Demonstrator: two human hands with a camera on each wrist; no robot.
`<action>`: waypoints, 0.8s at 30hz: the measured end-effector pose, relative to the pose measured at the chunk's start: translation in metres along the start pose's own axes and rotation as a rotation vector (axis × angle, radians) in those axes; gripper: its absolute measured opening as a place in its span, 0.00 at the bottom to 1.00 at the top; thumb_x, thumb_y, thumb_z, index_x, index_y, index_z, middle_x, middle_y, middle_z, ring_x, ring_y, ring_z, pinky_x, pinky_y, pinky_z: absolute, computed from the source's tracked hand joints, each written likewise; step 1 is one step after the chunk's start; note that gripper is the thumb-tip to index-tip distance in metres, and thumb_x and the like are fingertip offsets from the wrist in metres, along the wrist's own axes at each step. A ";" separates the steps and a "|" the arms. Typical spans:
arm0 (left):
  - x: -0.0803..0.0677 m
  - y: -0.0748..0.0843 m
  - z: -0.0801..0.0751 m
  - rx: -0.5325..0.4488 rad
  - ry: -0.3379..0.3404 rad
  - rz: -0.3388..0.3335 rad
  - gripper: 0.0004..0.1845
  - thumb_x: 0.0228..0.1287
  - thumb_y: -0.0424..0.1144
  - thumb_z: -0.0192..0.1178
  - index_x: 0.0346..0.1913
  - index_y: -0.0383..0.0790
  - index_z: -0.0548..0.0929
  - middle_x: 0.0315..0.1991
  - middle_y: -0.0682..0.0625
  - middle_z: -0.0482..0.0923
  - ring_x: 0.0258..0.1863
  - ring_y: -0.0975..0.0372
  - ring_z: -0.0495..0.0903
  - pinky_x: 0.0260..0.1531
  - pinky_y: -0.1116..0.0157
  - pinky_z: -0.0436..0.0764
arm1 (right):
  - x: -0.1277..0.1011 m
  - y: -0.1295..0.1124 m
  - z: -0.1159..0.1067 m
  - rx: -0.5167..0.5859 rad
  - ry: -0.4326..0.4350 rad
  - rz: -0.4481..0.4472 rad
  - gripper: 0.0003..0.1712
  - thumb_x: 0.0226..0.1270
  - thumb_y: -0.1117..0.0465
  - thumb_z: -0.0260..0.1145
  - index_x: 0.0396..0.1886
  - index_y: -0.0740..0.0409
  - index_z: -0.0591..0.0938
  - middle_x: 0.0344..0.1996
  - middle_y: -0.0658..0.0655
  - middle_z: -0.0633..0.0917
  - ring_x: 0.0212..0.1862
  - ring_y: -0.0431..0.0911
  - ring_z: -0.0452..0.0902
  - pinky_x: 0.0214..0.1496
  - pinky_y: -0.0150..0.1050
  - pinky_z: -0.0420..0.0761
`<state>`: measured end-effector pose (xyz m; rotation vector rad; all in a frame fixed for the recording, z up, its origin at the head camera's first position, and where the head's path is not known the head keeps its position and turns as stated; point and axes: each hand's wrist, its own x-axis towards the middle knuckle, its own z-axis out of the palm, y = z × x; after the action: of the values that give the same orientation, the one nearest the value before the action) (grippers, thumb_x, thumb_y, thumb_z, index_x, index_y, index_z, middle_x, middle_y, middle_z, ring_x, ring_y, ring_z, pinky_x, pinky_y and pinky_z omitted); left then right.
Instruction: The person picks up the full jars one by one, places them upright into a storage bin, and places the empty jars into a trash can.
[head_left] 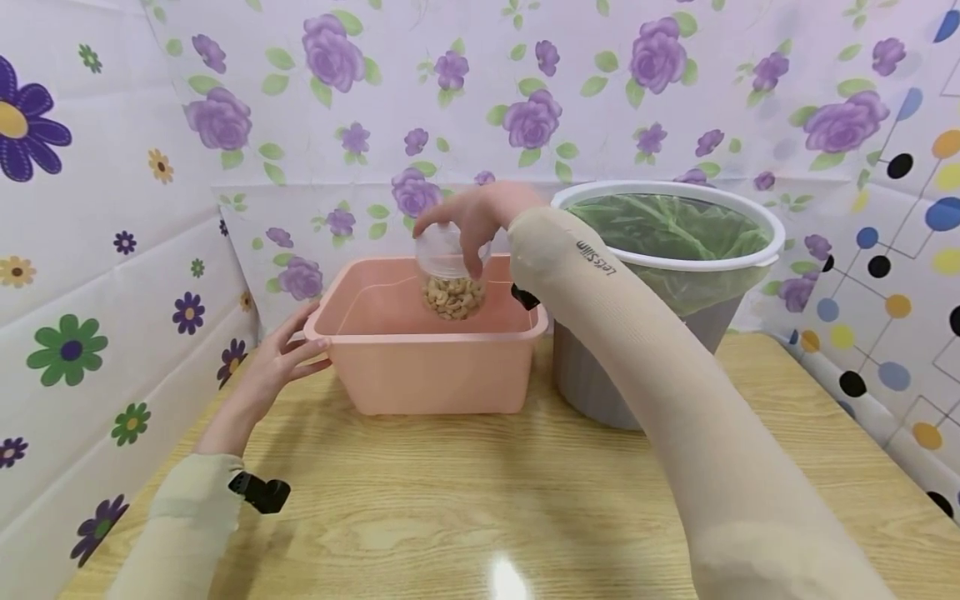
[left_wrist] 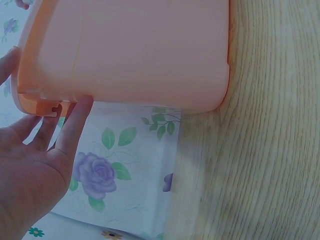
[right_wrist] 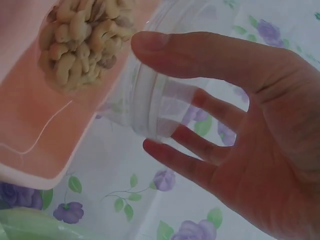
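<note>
In the head view I see the right hand [head_left: 480, 218] gripping a clear jar [head_left: 451, 275] from the top, fingers curled around its lid end. The jar hangs above the pink tub [head_left: 431, 337], and the cashews [head_left: 453, 297] sit in its lower part. The left hand [head_left: 279, 360] rests at the tub's 9 o'clock side, fingers straight against the rim. A grey bin with a green bag [head_left: 667, 250] stands at 3 o'clock of the tub, on the wooden table [head_left: 480, 500].

In the left wrist view, the straight fingers [left_wrist: 75, 125] touch the tub's handle [left_wrist: 40, 102]; they steady it and do not clasp it.

In the right wrist view, the thumb and fingers [right_wrist: 200, 55] wrap the jar's closed end [right_wrist: 155, 105]. I judge the jar is brought over the tub, but the nuts are not yet out; I cannot see the tub's floor fully.
</note>
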<state>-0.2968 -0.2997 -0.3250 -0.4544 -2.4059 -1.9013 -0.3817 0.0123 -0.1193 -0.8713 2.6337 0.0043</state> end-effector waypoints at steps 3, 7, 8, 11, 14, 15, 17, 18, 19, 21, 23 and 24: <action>0.000 -0.001 0.000 0.003 0.001 -0.001 0.39 0.75 0.40 0.53 0.80 0.48 0.46 0.78 0.34 0.43 0.53 0.76 0.76 0.50 0.70 0.83 | 0.004 -0.002 0.004 -0.038 0.000 -0.008 0.57 0.51 0.66 0.75 0.72 0.18 0.58 0.80 0.49 0.48 0.77 0.52 0.49 0.68 0.50 0.72; 0.000 -0.001 0.000 0.011 0.003 -0.008 0.39 0.75 0.40 0.54 0.80 0.50 0.46 0.78 0.35 0.44 0.53 0.75 0.76 0.50 0.70 0.83 | 0.012 -0.001 0.011 -0.116 0.025 -0.054 0.58 0.50 0.65 0.76 0.72 0.20 0.58 0.80 0.47 0.49 0.78 0.51 0.49 0.67 0.52 0.72; 0.000 -0.002 0.000 0.014 0.003 -0.009 0.39 0.75 0.41 0.53 0.80 0.50 0.46 0.78 0.35 0.44 0.53 0.75 0.76 0.50 0.70 0.83 | 0.014 0.000 0.014 -0.138 0.034 -0.072 0.58 0.49 0.65 0.76 0.72 0.20 0.58 0.80 0.47 0.51 0.77 0.50 0.50 0.66 0.52 0.73; 0.000 -0.002 0.000 0.021 0.002 -0.012 0.38 0.75 0.41 0.53 0.80 0.50 0.46 0.78 0.36 0.44 0.54 0.75 0.75 0.51 0.69 0.83 | 0.022 0.003 0.023 -0.197 0.051 -0.134 0.58 0.47 0.66 0.76 0.73 0.23 0.59 0.78 0.49 0.56 0.76 0.50 0.54 0.62 0.51 0.75; 0.000 -0.002 0.000 0.016 -0.002 -0.010 0.38 0.75 0.40 0.53 0.80 0.49 0.46 0.78 0.36 0.43 0.54 0.75 0.75 0.51 0.69 0.83 | 0.028 0.007 0.034 -0.227 0.061 -0.175 0.59 0.46 0.68 0.76 0.72 0.23 0.60 0.76 0.49 0.60 0.74 0.49 0.56 0.60 0.50 0.76; -0.001 -0.002 0.000 0.014 -0.003 -0.009 0.38 0.75 0.40 0.53 0.80 0.48 0.46 0.78 0.35 0.43 0.54 0.75 0.76 0.51 0.69 0.83 | 0.029 0.007 0.036 -0.236 0.064 -0.189 0.59 0.46 0.68 0.75 0.72 0.23 0.60 0.75 0.49 0.61 0.74 0.49 0.57 0.59 0.50 0.76; -0.001 -0.001 0.001 0.011 -0.002 -0.008 0.38 0.75 0.40 0.53 0.80 0.48 0.46 0.78 0.35 0.43 0.53 0.75 0.76 0.51 0.68 0.83 | 0.031 0.007 0.042 -0.253 0.073 -0.210 0.59 0.45 0.69 0.75 0.72 0.23 0.60 0.75 0.47 0.62 0.74 0.49 0.57 0.57 0.49 0.77; -0.001 -0.001 0.001 0.010 0.001 -0.009 0.38 0.75 0.40 0.53 0.80 0.48 0.46 0.77 0.35 0.44 0.53 0.75 0.76 0.51 0.68 0.83 | 0.031 0.007 0.044 -0.257 0.079 -0.219 0.59 0.44 0.69 0.75 0.72 0.22 0.61 0.74 0.47 0.63 0.73 0.49 0.58 0.56 0.49 0.77; -0.001 0.000 0.001 0.009 0.003 -0.010 0.38 0.75 0.40 0.53 0.80 0.48 0.47 0.77 0.35 0.44 0.53 0.75 0.76 0.51 0.68 0.83 | 0.031 0.006 0.045 -0.257 0.079 -0.229 0.59 0.44 0.70 0.75 0.72 0.23 0.61 0.73 0.46 0.64 0.73 0.49 0.58 0.56 0.49 0.78; 0.000 0.000 0.000 0.008 0.006 -0.013 0.38 0.75 0.40 0.53 0.80 0.48 0.47 0.77 0.35 0.45 0.53 0.75 0.76 0.51 0.68 0.83 | 0.031 0.003 0.048 -0.252 0.082 -0.244 0.59 0.44 0.71 0.75 0.71 0.23 0.62 0.72 0.46 0.65 0.72 0.48 0.59 0.54 0.48 0.78; 0.000 0.001 -0.001 0.011 0.007 -0.015 0.38 0.75 0.40 0.53 0.80 0.49 0.47 0.77 0.36 0.45 0.53 0.74 0.76 0.51 0.68 0.83 | 0.031 0.001 0.050 -0.249 0.076 -0.247 0.59 0.44 0.72 0.75 0.70 0.22 0.63 0.73 0.45 0.64 0.72 0.48 0.59 0.53 0.47 0.79; 0.000 0.001 -0.001 0.010 0.007 -0.016 0.38 0.75 0.40 0.53 0.80 0.49 0.47 0.77 0.36 0.45 0.53 0.74 0.76 0.51 0.68 0.83 | 0.030 -0.001 0.051 -0.250 0.071 -0.247 0.59 0.44 0.72 0.75 0.70 0.22 0.63 0.73 0.45 0.64 0.72 0.48 0.59 0.52 0.46 0.79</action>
<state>-0.2966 -0.3006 -0.3242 -0.4286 -2.4207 -1.8927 -0.3863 0.0000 -0.1769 -1.2980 2.6080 0.2477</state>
